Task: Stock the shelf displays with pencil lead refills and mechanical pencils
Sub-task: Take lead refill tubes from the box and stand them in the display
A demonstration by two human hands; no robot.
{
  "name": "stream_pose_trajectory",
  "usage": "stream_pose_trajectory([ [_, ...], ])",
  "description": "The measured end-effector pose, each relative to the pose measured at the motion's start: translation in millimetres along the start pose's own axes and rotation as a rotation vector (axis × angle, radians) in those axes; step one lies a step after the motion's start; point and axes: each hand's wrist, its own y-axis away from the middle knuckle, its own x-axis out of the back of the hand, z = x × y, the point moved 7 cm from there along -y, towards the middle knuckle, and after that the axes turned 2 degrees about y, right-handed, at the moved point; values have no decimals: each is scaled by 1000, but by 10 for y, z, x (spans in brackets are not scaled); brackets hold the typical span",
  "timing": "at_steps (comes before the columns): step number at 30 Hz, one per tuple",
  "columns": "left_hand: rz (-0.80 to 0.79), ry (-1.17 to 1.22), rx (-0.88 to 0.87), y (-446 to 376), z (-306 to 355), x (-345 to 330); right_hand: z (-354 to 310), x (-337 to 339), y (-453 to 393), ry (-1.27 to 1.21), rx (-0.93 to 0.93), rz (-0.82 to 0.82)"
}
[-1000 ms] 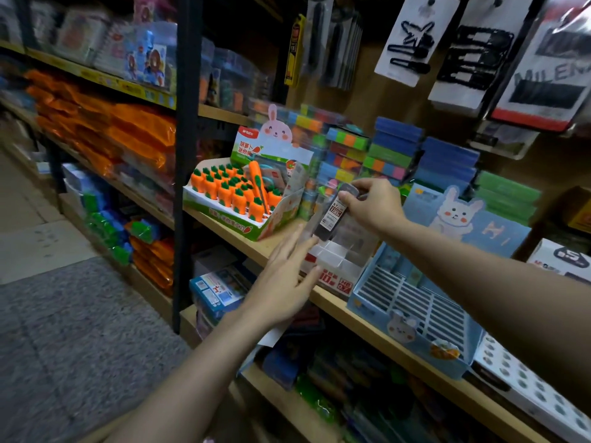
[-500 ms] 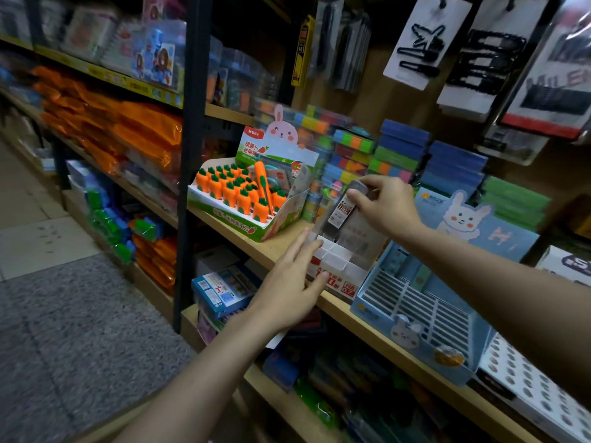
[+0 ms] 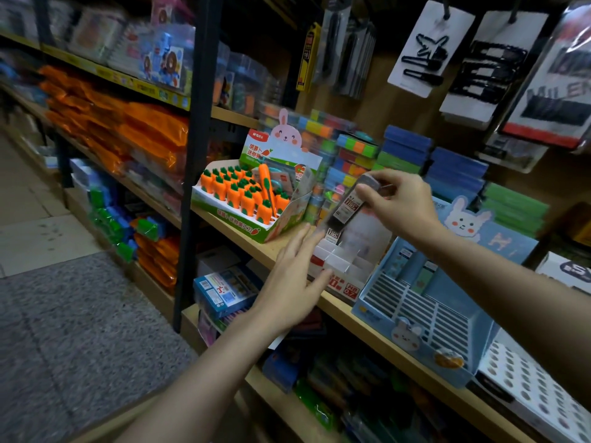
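My right hand pinches the top end of a slim dark lead refill case, held tilted over a clear tiered display box with red labels on the wooden shelf. One refill case stands in the box's back row. My left hand rests flat, fingers spread, against the box's left front corner. To the right stands a light blue bunny display rack with a few pencils in its back slots.
A carrot-eraser display box stands left of the clear box. Stacked colourful and blue-green packs line the back. Hair-clip cards hang above. A black shelf upright stands at left. A white perforated tray sits at far right.
My right hand has brought the refill case down slightly towards the display box. My left hand stays against the box's front corner.
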Motion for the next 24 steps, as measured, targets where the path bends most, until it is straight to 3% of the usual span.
stream_pose_trajectory([
  [3, 162, 60, -15, -42, 117, 154, -102, 23, 171, -263, -47, -146],
  [9, 143, 128, -7, -67, 239, 149, -262, -279, 302, -341, -104, -427],
  [11, 165, 134, 22, -51, 184, 189, -158, -264, 194, -377, -169, -430],
  [14, 122, 203, 75, -42, 68, 181, 39, -155, -9, 118, -9, -259],
  [16, 94, 246, 86, -46, 24, 145, 99, -243, -21, 335, 98, -262],
  [24, 84, 332, 155, -73, -123, 99, 225, -538, 1, 518, 123, -230],
])
